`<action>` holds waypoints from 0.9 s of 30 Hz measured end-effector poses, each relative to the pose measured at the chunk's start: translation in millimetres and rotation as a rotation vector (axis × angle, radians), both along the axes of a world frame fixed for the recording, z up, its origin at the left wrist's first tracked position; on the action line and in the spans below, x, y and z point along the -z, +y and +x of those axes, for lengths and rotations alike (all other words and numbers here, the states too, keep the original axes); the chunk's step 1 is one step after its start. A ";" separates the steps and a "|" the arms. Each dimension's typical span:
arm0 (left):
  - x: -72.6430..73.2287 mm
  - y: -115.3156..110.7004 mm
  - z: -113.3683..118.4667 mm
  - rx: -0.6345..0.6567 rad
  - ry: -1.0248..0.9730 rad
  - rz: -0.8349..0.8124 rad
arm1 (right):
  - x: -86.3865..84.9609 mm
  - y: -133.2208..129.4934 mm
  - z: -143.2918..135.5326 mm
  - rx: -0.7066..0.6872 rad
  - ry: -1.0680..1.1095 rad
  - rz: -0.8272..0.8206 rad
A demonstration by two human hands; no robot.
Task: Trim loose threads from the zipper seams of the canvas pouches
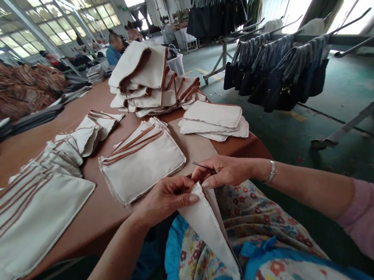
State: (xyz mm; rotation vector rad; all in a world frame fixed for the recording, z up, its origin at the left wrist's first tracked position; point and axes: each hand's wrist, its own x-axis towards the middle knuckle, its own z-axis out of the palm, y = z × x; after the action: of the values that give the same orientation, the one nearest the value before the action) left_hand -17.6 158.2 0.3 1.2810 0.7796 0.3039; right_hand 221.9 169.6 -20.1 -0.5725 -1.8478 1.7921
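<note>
My left hand [167, 200] pinches the top corner of a white fabric pouch piece [204, 228] with brown edging, between thumb and fingers. The piece hangs down over my lap, its narrow end lowest. Close beside it, my right hand [228, 170] is closed around a thin, dark, pointed tool [204, 167]; its handle is hidden in the palm. The right thumb and fingertips also touch the pouch's top edge. Just beyond my hands, a fanned stack of white pouches with brown trim [145, 161] lies on the brown table [107, 211].
Flat white pieces [215, 118] lie near the table's right corner, behind them a tall pile of folded white pieces [152, 80]. More pouches [43, 216] spread along the left. Racks of dark bags [277, 74] stand at right. A person in blue [113, 53] sits farther back.
</note>
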 end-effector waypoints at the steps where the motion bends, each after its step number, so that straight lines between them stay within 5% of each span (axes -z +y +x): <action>1: -0.7 -0.2 0.0 0.008 0.005 0.008 | -0.1 -1.7 -1.6 -0.001 -0.012 0.010; 16: -12.0 -6.9 20.1 -0.095 0.070 0.061 | -7.3 -16.7 -3.4 0.166 -0.130 0.222; 24: -7.2 -12.0 20.8 -0.156 0.133 0.149 | -13.6 -27.8 -10.8 0.323 -0.311 0.520; 27: -7.0 -14.0 22.3 -0.172 0.085 0.086 | -15.2 -24.1 -10.2 0.328 -0.332 0.441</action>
State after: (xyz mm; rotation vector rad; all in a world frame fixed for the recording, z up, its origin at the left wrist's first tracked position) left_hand 4.7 144.3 7.3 1.3172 0.9605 0.4269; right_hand 211.7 145.4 -5.0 -0.9720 -2.1302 1.0812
